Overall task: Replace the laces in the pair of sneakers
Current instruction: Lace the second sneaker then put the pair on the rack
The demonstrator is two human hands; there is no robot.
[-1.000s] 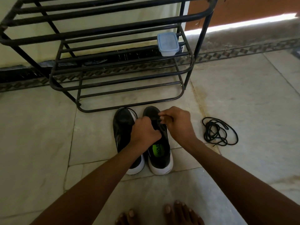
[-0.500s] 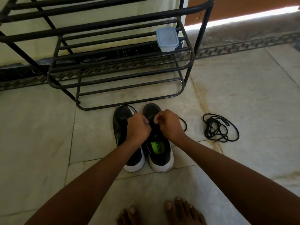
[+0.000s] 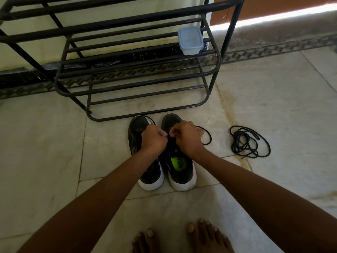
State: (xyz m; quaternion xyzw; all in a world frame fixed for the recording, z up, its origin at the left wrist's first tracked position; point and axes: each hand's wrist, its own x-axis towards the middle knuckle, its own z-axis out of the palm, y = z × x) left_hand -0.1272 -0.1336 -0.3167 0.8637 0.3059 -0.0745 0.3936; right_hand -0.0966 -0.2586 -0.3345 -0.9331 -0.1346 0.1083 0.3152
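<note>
Both hands, the left hand [image 3: 154, 141] and the right hand [image 3: 187, 138], pinch a black lace [image 3: 207, 136] over the right sneaker [image 3: 179, 167], probably threading an eyelet, so next needs a careful pull through.

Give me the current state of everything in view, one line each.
Left hand: fingers curled, pinching a lace over the right sneaker.
Right hand: fingers curled, pinching the same lace.
Right sneaker: upright on floor, lace looping out beside it.
Left sneaker: upright, touching the right sneaker.
Loose lace: tangled pile on the floor, apart from the sneakers.
Plastic container: lid on, standing on the shoe rack.
</note>
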